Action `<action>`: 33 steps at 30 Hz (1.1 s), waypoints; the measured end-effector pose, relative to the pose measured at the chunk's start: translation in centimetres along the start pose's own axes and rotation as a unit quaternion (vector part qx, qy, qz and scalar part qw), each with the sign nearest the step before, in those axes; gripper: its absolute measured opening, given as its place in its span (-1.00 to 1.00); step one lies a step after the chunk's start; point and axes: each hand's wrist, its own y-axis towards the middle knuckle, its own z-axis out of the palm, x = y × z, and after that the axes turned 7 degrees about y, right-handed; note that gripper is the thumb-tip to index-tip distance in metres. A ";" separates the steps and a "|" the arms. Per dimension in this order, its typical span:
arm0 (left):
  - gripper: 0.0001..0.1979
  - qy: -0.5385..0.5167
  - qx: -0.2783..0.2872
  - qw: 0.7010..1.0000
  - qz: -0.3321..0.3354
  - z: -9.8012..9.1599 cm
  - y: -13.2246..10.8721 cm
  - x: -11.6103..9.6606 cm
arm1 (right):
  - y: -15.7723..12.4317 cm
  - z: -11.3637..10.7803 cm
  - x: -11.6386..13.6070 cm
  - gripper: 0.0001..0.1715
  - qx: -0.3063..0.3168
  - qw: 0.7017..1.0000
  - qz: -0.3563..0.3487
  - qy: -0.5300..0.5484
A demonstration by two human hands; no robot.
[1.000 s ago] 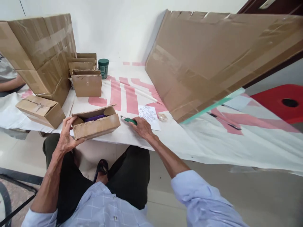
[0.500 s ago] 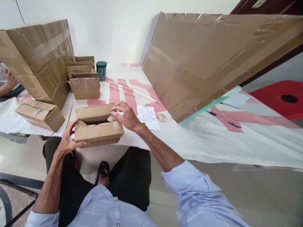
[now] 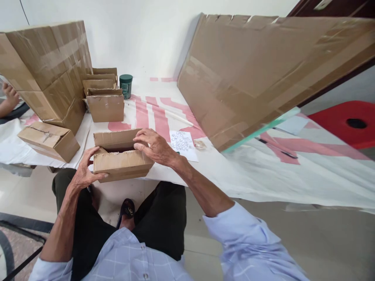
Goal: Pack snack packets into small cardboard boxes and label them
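Observation:
A small cardboard box (image 3: 122, 166) lies at the table's front edge, its top flaps raised and its inside dark. My left hand (image 3: 85, 171) grips the box's left end, thumb along the front face and fingers over the top corner. At the right end, my right hand (image 3: 154, 146) rests over the opening with fingers bent inward across the end flap. What its fingertips touch is partly hidden. A white sheet with many small clear pieces (image 3: 182, 144) on it lies just right of that hand, beside a small plastic packet (image 3: 200, 145).
Taped boxes (image 3: 58, 66) are stacked at left, with a closed box (image 3: 49, 141) before them. Several open cartons (image 3: 106, 107) and a green jar (image 3: 125, 86) stand behind. A large cardboard panel (image 3: 258, 74) leans at right near a pen-like tool (image 3: 277, 147). Another person's hand (image 3: 10, 95) shows far left.
My right hand has shifted slightly left and inward over the box's right end, and the end flap there has gone down out of sight. My left hand keeps its hold.

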 end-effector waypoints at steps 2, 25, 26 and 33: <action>0.01 -0.002 -0.001 1.000 0.001 0.0 0.0 0.0 | 0.0 -0.2 -0.3 -0.78 -0.013 1.000 0.017 0.012; -0.03 0.014 -0.033 0.999 0.016 1.0 0.5 0.4 | -5.5 1.4 4.5 -0.87 0.051 0.998 -0.024 -0.015; -0.03 0.016 -0.029 0.999 0.016 0.9 0.5 0.4 | -5.2 1.4 4.1 -0.85 0.050 0.998 -0.014 -0.025; 0.03 0.004 -0.032 0.999 0.015 0.6 0.9 1.7 | -3.6 1.4 4.0 -0.31 0.173 0.977 -0.021 -0.121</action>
